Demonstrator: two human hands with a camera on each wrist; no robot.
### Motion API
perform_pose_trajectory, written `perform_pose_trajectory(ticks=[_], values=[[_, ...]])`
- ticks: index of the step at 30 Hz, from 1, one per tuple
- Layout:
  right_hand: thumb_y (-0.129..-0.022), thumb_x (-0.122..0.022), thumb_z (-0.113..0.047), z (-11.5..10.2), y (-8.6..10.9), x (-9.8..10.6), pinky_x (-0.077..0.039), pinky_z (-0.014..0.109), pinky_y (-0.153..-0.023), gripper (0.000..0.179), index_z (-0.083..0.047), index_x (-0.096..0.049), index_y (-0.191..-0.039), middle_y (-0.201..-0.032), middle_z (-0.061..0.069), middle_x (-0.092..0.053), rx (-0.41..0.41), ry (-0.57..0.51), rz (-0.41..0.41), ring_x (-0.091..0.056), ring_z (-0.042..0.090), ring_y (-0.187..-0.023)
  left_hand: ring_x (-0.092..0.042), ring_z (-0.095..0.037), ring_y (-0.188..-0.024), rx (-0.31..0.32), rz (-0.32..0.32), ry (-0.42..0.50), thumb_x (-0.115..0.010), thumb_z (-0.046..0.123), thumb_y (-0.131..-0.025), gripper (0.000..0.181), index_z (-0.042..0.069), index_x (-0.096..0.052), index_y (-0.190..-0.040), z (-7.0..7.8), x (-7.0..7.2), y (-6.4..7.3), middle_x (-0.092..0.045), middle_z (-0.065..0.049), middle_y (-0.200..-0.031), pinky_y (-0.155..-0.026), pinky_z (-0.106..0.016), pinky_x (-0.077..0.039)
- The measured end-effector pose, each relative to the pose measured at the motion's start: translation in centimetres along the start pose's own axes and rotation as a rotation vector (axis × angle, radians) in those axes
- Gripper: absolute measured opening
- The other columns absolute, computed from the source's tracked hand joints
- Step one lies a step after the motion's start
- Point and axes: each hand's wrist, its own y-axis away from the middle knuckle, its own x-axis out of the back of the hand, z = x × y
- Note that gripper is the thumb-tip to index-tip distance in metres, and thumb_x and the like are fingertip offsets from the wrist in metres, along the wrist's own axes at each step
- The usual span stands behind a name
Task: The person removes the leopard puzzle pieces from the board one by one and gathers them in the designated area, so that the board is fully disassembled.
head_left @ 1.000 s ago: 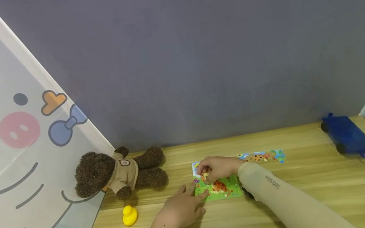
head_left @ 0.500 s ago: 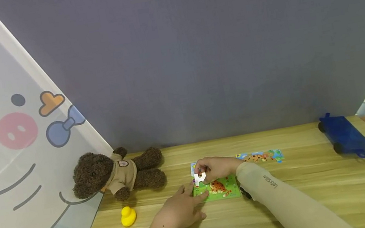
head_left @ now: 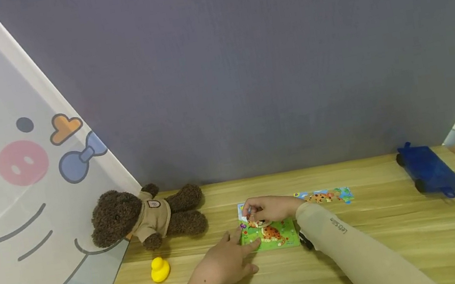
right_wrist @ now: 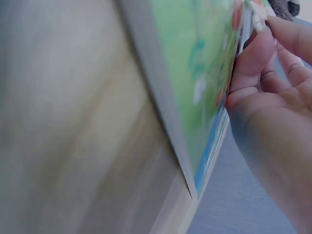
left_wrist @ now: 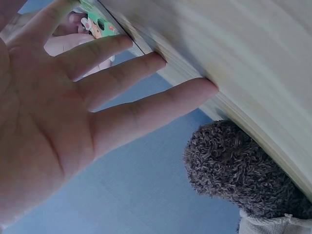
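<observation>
A green jigsaw puzzle board (head_left: 289, 240) with a spotted leopard picture lies flat on the table. My right hand (head_left: 271, 208) is over its upper part and pinches a small puzzle piece (right_wrist: 258, 14) between thumb and index finger. The hand covers much of the piece in the head view. My left hand (head_left: 223, 263) is spread at the board's lower left, with fairly straight fingers, its fingertips at the board's edge and one finger over it. To the right of the board lie several joined-looking puzzle pieces (head_left: 325, 196) in a row.
A brown teddy bear (head_left: 150, 216) in a beige shirt lies at the left against the wall, with a yellow rubber duck (head_left: 160, 270) in front. A blue toy cart (head_left: 430, 169) with black wheels stands at the far right. A grey panel (head_left: 271, 80) rises behind the table.
The puzzle piece in my right hand showed a picture side, then its white side half a second ago; now it is turned again and mostly hidden. My left hand stays in place.
</observation>
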Motion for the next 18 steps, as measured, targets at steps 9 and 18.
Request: perform_pose_trajectory(ticks=[9, 18], values=[[-0.114, -0.051, -0.021, 0.35, -0.09, 0.09, -0.062, 0.04, -0.092, 0.018, -0.017, -0.064, -0.126, -0.121, 0.004, -0.064, -0.002, -0.02, 0.003, -0.064, 0.018, -0.108, -0.048, -0.057, -0.148, 0.012, -0.006, -0.001, -0.074, 0.056, -0.095, 0.066, 0.045, -0.053, -0.156, -0.09, -0.15, -0.16, -0.036, -0.018, -0.174, -0.105, -0.07, -0.056], [-0.114, -0.049, -0.015, 0.86, 0.15, 0.33, -0.052, 0.03, -0.076, 0.018, -0.011, -0.064, -0.124, -0.113, 0.003, -0.06, -0.026, -0.151, 0.063, -0.049, 0.018, -0.084, -0.047, -0.057, -0.149, 0.013, 0.004, -0.001, -0.074, 0.054, -0.096, 0.065, 0.045, -0.052, -0.156, 0.04, -0.11, -0.09, -0.037, -0.019, -0.173, -0.107, -0.071, -0.055]])
